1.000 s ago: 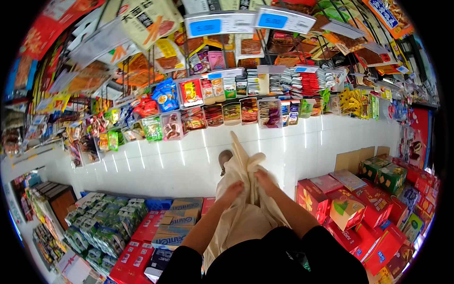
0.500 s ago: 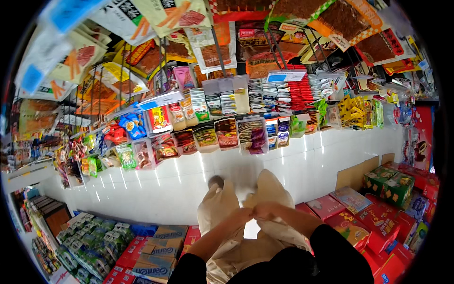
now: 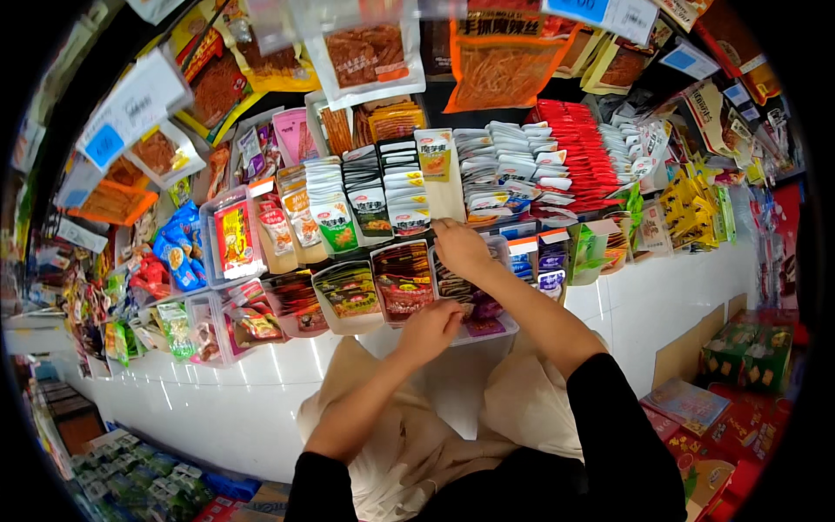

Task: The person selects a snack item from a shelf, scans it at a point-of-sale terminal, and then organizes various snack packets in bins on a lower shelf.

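My left hand [image 3: 432, 327] is closed, thumb side toward the front-row bin of dark packets [image 3: 452, 280]; whatever lies in its fingers is hidden. Farther in and to the right, my right hand [image 3: 462, 250] has bent fingers at the front of a white bin [image 3: 447, 204]. I cannot make out what those fingers hold. At the back of that bin stands an upright pale snack packet [image 3: 436, 157]. On its left, white-and-black snack packets [image 3: 405, 196] form a tight row. Silver-white packets [image 3: 489, 170] fill the bin on its right.
Red packets [image 3: 574, 155] stand farther right, beside yellow packets [image 3: 696, 204]. Price tags [image 3: 139, 109] and bagged snacks [image 3: 370, 54] hang overhead. Red boxes [image 3: 739, 435] are stacked at lower right, with shrink-wrapped cans [image 3: 139, 478] at lower left. My knees are below the front bins.
Both hands have come from between my knees up to the bins, the right one reaching farther. The shelves now appear closer and larger.
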